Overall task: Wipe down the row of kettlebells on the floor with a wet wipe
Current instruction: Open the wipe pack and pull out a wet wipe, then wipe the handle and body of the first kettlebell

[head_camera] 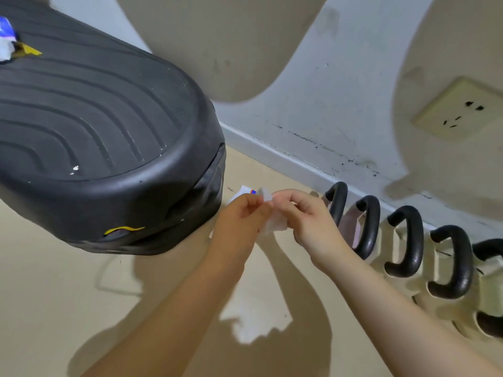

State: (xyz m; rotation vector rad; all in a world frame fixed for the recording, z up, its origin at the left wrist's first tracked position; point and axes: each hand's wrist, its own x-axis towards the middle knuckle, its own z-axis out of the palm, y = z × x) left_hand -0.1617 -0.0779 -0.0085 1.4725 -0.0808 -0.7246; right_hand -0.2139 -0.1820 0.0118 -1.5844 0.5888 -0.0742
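At the far left edge, a blue-and-white packet (pixel 6 29) lies on top of a large black ribbed platform (pixel 89 123), which has a small yellow mark on its front side. Just right of the platform's lower corner, another white packet with a blue and red label (pixel 245 191) lies on the beige floor (pixel 54 308), partly hidden behind the hands.

The left hand (pixel 241 216) is raised in the middle of the view with its fingers curled, pinching the upper edge of a white wet wipe (pixel 273 223) between thumb and forefinger. The wipe is crumpled and only partly unfolded (a small flap sticks up above the fingers, and the rest hangs bunched between the two hands). The right hand (pixel 310 219) faces the left one closely, its fingers also bent, gripping the other side of the same wipe. Both hands are above the floor, close to the near end of the row but not touching any kettlebell.

To the right, the kettlebells (pixel 405 240) stand in a line along the base of the grey wall (pixel 326 91). Their black, glossy handles arch over pale bodies; five handles show, the last cut off by the frame. A cream wall socket (pixel 460 108) sits above the row.
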